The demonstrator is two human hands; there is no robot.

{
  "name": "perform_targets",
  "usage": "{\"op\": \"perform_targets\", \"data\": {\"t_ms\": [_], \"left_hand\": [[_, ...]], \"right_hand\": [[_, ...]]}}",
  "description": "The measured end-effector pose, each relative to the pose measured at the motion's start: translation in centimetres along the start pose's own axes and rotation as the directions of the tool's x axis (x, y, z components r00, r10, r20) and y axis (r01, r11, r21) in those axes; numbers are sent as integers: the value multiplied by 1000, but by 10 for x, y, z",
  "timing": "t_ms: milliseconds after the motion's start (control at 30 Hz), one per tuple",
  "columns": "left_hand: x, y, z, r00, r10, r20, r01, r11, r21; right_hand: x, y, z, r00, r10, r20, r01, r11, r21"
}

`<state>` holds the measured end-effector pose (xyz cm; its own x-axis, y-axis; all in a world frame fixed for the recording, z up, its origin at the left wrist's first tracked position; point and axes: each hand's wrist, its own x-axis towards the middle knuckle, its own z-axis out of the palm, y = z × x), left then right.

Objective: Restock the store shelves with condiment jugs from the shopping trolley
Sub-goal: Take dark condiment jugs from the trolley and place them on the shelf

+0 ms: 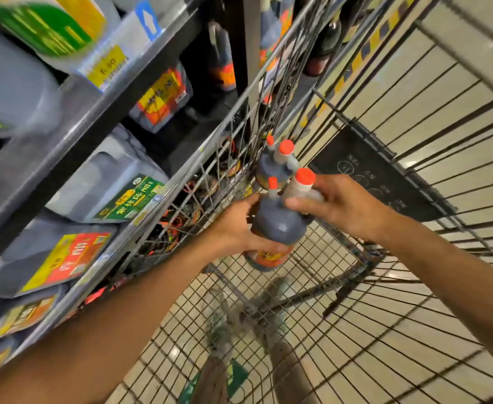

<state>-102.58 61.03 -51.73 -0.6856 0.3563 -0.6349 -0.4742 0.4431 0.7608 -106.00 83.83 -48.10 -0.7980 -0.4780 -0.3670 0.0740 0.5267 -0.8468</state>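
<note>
I see the left hand (236,225) gripping the dark jug's (277,225) body, the right hand (338,202) grasping its neck. Second jug (271,167) sits behind in the trolley (268,330).

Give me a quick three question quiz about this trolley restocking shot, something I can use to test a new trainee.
1. True or false: both hands are on the same dark jug.
2. Which colour are the jug caps? A) green B) orange-red C) white
3. Fill in: a second jug stands in the ____, beyond the held one.

Key:
1. True. The left hand wraps the jug's body and the right hand grips near its neck and handle.
2. B.
3. Trolley; the second jug sits against its wire side next to the shelves.
</note>
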Motion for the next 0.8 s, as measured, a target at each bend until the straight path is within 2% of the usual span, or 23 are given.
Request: {"op": "perform_targets", "data": {"t_ms": [233,467,533,600,700,800], "left_hand": [[1,-11,-2,1000,-25,8,25,997,-74],[-16,-15,2,984,-25,-175,15,998,-62],[-21,-20,0,967,-20,-252,4,998,-64],[-23,-26,-3,954,-37,-299,5,994,-107],[-24,-36,-4,934,-122,-335,44,971,-233],[-32,-43,-1,902,-92,-422,29,988,-154]], "right_hand": [[10,-6,7,999,-1,48,1,1000,12],[5,-6,14,994,12,112,-36,976,216],[4,5,22,994,107,23,-107,904,415],[5,27,30,954,277,-113,-169,810,562],[12,53,45,850,475,-228,-312,802,509],[31,64,65,833,490,-256,-326,809,489]]}}
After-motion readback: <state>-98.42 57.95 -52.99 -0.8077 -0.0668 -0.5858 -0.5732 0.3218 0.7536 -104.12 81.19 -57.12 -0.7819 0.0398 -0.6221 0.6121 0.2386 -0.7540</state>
